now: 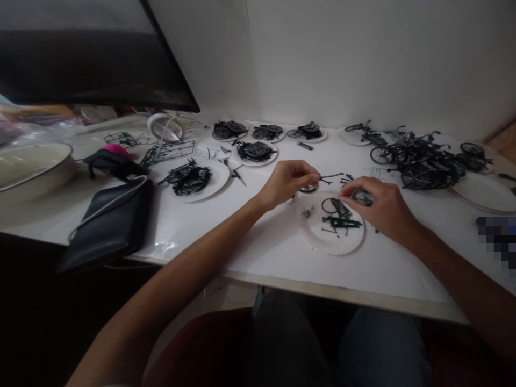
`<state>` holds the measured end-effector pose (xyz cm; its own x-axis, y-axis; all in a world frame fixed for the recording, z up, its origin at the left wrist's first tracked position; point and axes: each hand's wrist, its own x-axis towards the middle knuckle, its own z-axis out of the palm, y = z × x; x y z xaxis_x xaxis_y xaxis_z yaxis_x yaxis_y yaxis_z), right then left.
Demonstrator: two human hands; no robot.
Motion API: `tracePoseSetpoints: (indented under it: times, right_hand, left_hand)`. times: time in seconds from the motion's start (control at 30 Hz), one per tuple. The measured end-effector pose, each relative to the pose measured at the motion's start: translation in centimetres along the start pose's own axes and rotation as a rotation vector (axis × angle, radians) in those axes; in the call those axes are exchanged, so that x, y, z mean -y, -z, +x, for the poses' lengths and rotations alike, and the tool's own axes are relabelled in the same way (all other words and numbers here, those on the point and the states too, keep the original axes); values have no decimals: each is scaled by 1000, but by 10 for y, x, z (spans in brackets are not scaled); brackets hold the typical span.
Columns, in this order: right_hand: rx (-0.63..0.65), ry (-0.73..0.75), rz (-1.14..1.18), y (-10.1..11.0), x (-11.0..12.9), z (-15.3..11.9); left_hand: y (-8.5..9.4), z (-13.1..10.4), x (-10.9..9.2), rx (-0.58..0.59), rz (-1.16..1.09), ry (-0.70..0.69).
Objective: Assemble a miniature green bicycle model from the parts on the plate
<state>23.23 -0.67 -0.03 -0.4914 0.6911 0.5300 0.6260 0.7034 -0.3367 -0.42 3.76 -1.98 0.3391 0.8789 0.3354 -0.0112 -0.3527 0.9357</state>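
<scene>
My left hand [291,181] pinches a thin dark forked part [331,176], which looks like a piece of a miniature bicycle. Its prongs point toward my right hand [377,203], whose thumb and fingertips are pressed together above the rim of a white paper plate [307,235]. Whatever those fingertips hold is too small to make out. On the plate lie a green frame piece [342,222], a black ring [328,206], a small grey part [308,213] and thin rods. One spoked wheel [363,198] shows behind my right fingers. Another round part [308,188] is partly hidden under my left hand.
Several miniature bicycles [423,161] are heaped at the right, beside a white plate [486,193]. More plates of black bicycle parts [191,178] stand left and behind. A black pouch [110,215], an enamel basin [36,164] and a monitor [92,59] occupy the left.
</scene>
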Motion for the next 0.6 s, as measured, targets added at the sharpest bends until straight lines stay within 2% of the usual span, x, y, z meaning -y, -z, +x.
tracePoseSetpoints:
  times: [0.1, 0.17, 0.3, 0.6]
  right_hand:
    - [-197, -163, 120, -1, -6, -1]
    - [-263, -199, 208, -6, -9, -1]
    - [-262, -249, 317, -17, -9, -1]
    - [-289, -340, 409, -20, -10, 0]
  left_hand:
    - [-9, -3, -2, -29, -85, 68]
    - [-15, -4, -3, -52, -161, 113]
    - [-22, -7, -1, -120, -288, 187]
    - [-22, -8, 4, -105, -299, 199]
